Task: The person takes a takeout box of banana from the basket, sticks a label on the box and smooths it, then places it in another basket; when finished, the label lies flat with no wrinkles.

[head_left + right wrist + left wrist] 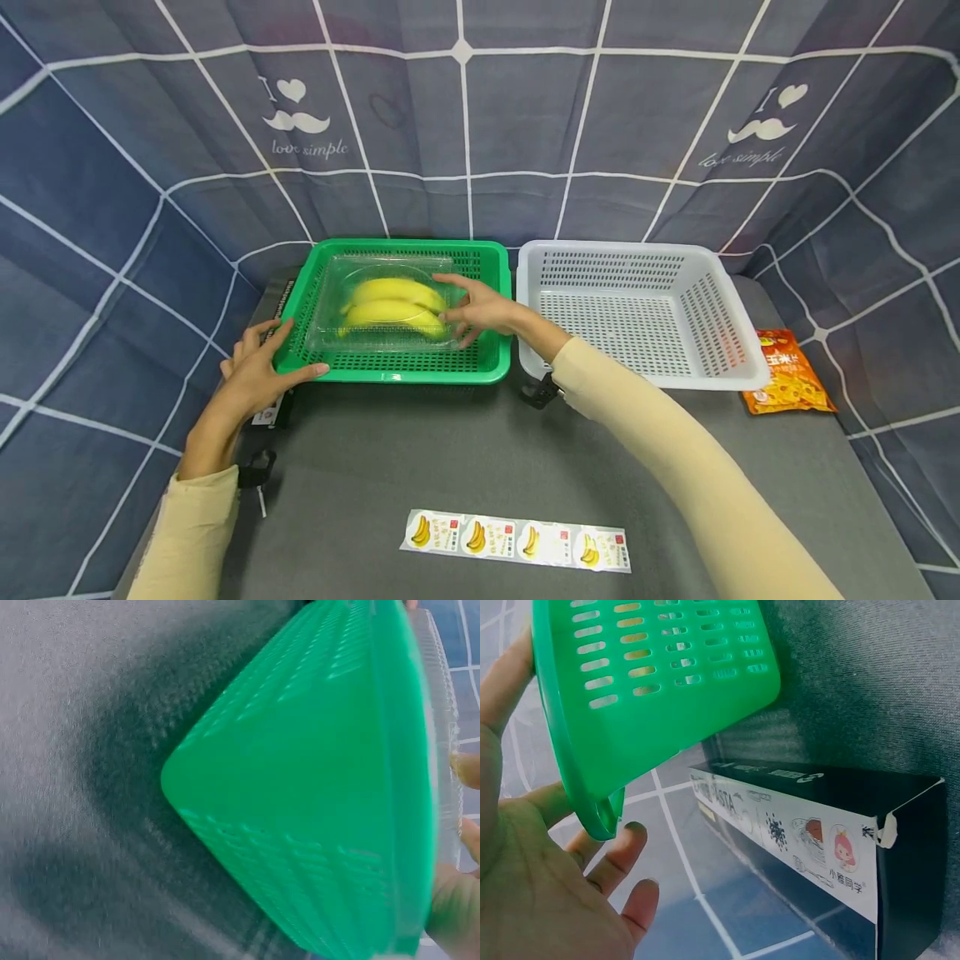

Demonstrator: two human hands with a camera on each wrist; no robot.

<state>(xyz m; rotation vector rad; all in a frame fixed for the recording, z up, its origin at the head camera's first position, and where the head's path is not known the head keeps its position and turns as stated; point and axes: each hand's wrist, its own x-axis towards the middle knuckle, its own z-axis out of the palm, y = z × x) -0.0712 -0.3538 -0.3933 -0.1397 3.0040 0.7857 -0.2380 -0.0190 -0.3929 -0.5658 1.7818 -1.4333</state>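
A clear plastic clamshell box [330, 312] with yellow bananas [393, 312] inside lies in a green slotted basket [491, 275]. My right hand [483, 308] reaches over the basket's right side, its fingers spread at the right end of the box. In the right wrist view, fingertips [466, 771] are right at the clear plastic, above the basket's rim. My left hand [258, 367] is spread around the basket's front left corner, with the thumb along the front rim. Seen from the left wrist, its loosely bent fingers [622, 855] reach below the rim's corner.
A white slotted basket [720, 308] stands to the right, with an orange snack bag [787, 371] beside it. A strip of banana stickers [516, 540] lies near the front of the grey table [360, 467]. A black printed box [795, 825] is left of the green basket.
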